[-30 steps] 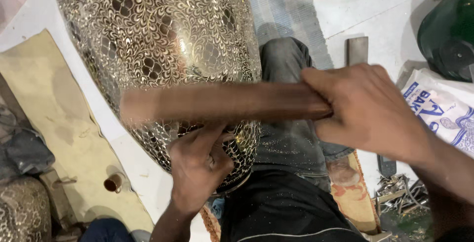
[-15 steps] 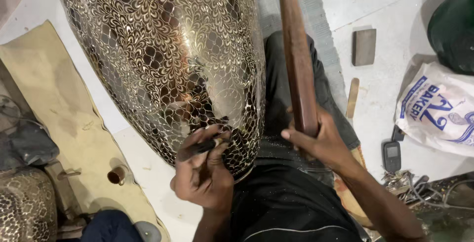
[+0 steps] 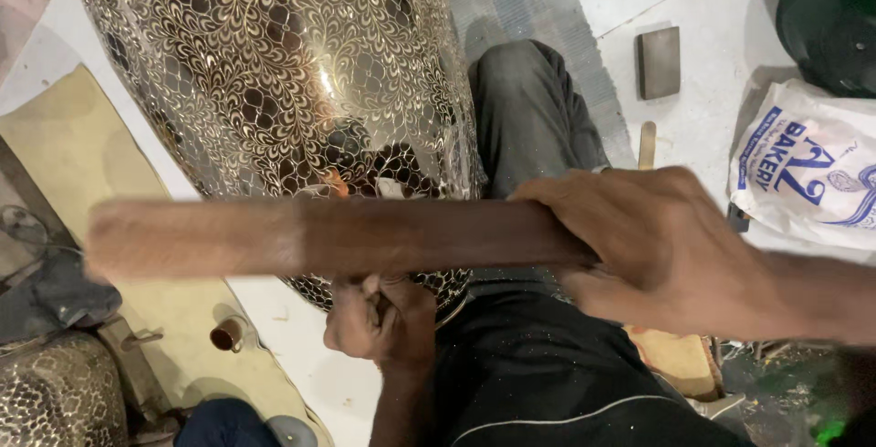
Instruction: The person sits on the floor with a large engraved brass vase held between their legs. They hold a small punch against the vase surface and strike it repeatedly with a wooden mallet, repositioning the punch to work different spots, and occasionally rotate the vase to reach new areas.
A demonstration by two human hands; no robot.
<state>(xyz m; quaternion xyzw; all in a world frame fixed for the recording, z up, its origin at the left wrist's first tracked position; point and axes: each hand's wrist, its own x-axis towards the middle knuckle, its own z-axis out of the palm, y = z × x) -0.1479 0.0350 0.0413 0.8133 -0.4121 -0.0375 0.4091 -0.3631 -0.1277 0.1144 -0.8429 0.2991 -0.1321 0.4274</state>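
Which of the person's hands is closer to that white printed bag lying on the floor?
The right hand. It grips one end of the wooden stick just beside the white bag. The left hand is farther off, under the stick at the lower rim of the patterned metal vessel.

There were two hands, the left (image 3: 379, 319) and the right (image 3: 652, 246), one wooden stick (image 3: 328, 235), two engraved brass vessels (image 3: 274, 91) (image 3: 55, 397), one white bag (image 3: 808, 169), one grey block (image 3: 659, 62) and one small cup (image 3: 225, 335).
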